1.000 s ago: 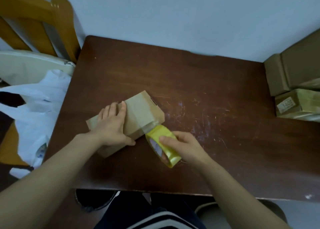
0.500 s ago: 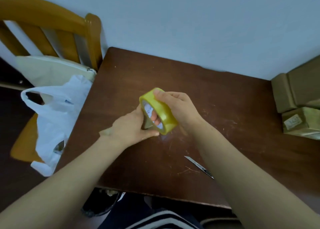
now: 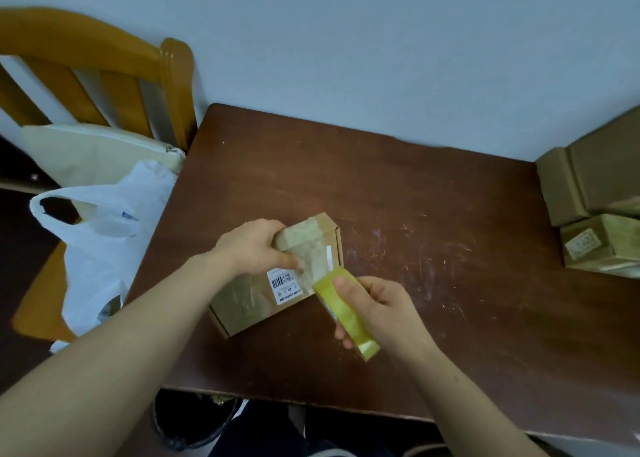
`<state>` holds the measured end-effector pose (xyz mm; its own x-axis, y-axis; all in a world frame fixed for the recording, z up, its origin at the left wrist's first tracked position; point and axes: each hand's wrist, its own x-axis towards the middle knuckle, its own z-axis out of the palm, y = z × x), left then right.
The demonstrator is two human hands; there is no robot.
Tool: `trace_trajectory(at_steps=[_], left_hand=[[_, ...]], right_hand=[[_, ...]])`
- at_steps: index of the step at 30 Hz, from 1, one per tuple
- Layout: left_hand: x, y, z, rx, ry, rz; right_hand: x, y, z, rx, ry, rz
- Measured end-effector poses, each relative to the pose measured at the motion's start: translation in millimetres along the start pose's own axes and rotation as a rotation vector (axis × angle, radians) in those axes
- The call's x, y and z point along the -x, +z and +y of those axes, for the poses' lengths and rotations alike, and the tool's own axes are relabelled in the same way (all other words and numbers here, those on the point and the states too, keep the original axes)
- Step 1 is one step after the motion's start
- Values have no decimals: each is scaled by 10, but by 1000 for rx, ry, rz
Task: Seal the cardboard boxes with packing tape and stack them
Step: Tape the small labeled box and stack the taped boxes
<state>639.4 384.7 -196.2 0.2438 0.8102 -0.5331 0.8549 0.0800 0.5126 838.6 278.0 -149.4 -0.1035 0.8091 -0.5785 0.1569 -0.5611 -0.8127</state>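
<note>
Where the dark brown table point(image 3: 433, 197) meets the pale blue-grey wall point(image 3: 346, 41), its wooden top is scuffed, with pale scratches across the middle and toward the right edge. Toward the front left corner the cardboard box point(image 3: 249, 301) lies flat on the wood, a white barcode label point(image 3: 284, 285) on its top. The left hand point(image 3: 252, 249) clamps the box's far end, thumb pressed on the top. The right hand point(image 3: 381, 311) grips the yellow tape roll point(image 3: 343, 311), which touches the box's right side, a clear strip running from it over the top. More cardboard boxes point(image 3: 595, 179) are piled at the right edge. Beside the left edge stands a wooden chair point(image 3: 173, 86) carrying a cream cushion point(image 3: 93, 152) and a white plastic bag point(image 3: 100, 242).
</note>
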Motion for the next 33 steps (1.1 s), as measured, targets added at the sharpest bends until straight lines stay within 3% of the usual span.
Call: trace_trajectory(at_steps=[5,8,11,15,20,24,30,33], left_hand=[[-124,-110,-169,306,-38,-47],[-218,-142,-183,16,-26,128],[-125,102,-222,-210,107,314],[9,501,-351,-373,30,101],[-80,652,-383,-551,-15,269],[-108,695,-406,-573,-16,261],[-108,728,-444,-534,-23,255],[-102,703,-418,-505,-27,220]], right_hand=[[-239,77,-62,4,59,-82],[-440,134,-149,-18,44,-85],[-628,160,-235,-88,22,-67],[-879,239,-340,-153,-22,15],[-899,274,-269,-168,-50,69],[-750,280,-103,-112,-73,101],[-265,255,416,-68,217,142],[-304,315,489,174,332,89]])
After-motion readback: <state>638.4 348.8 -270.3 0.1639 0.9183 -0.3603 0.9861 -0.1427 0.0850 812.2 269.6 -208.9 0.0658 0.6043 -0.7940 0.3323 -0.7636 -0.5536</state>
